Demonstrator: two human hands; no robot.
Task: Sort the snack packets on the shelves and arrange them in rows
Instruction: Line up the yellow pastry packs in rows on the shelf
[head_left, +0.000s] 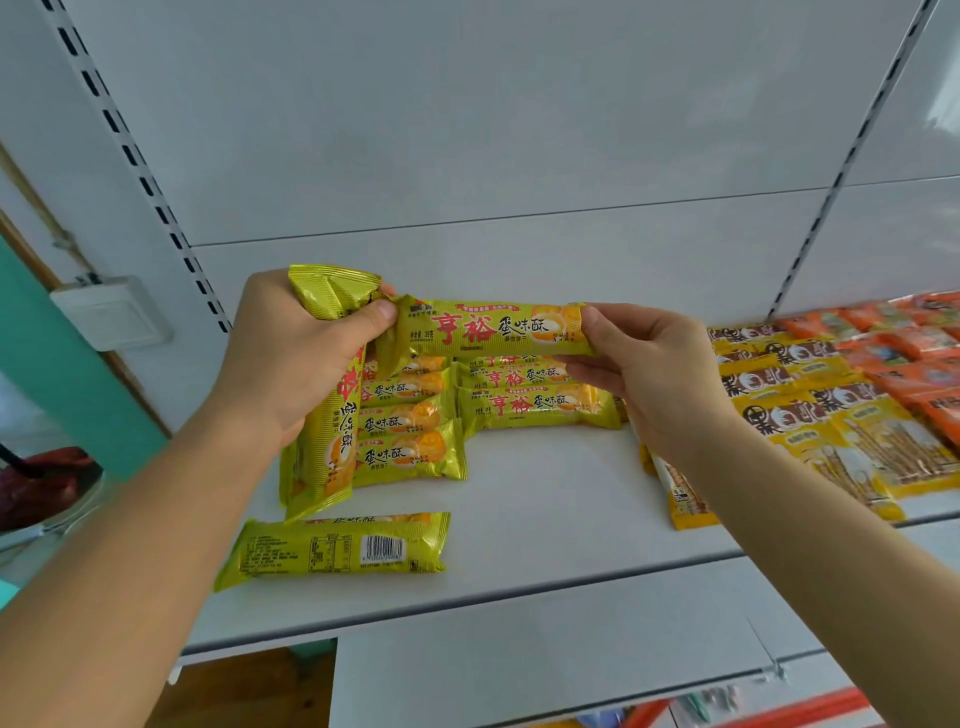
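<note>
Two hands up over white metal shelf (545, 525). Left hand (291, 358) fingers curled round upright yellow-green foil snack packets (332, 415); right hand (644, 364) thumb & fingers pinching end of horizontal yellow-green packet (488, 330). More same packets in rows (519, 400) on shelf; one face-down packet (332, 545) nr front edge.

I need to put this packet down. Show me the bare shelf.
Bare shelf lies between the green rows and the yellow packets, running to the front edge right of the face-down packet. A strip behind the rows is bare too. The right end is crowded with orange packets.
</note>
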